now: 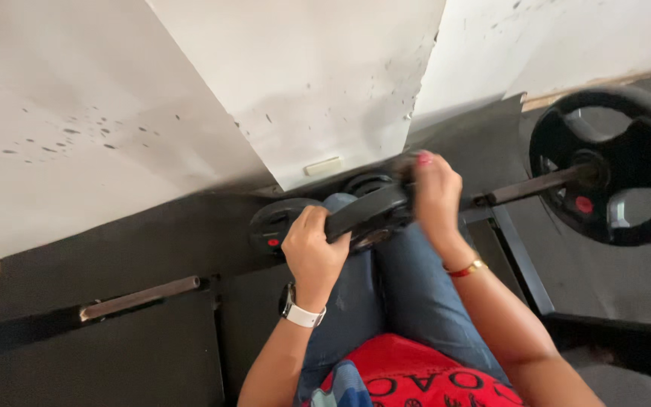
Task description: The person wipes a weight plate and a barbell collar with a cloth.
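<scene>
I look down at my legs in blue jeans and a red top. Both hands grip a black round weight plate (pixel 367 212) held edge-on above my knees. My left hand (pixel 312 252), with a white-strapped watch on the wrist, clasps its left rim. My right hand (pixel 435 197), with a gold and red bangle, clasps the right rim. Two more black plates (pixel 274 224) lie on the floor just beyond my knees.
A large black plate (pixel 612 166) sits on a metal bar (pixel 536 185) at the right. An empty bar sleeve (pixel 141 297) sticks out at the left from a black frame. White marked walls form a corner ahead. Dark rubber floor lies below.
</scene>
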